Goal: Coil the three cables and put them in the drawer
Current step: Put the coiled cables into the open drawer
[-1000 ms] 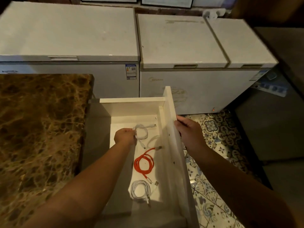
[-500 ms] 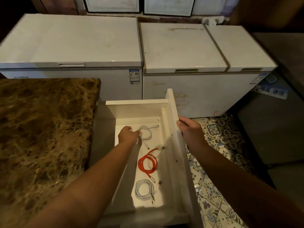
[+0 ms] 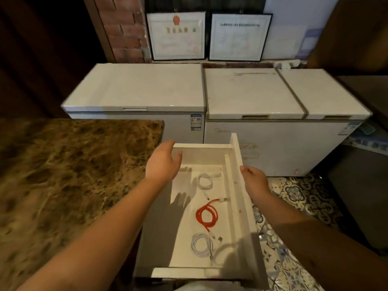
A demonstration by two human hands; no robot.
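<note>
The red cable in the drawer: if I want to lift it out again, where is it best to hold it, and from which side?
Take the red cable from above, pinching across the bundled strands on one side of its loop. It lies flat on the floor of the drawer, so the walls block a sideways approach. Gripping several strands together should keep the coil from unwinding; the loose plug ends would probably let it uncoil.

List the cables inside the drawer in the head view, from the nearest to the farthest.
Near white cable → red cable → far white cable, all lying coiled on the floor of the drawer.
</note>
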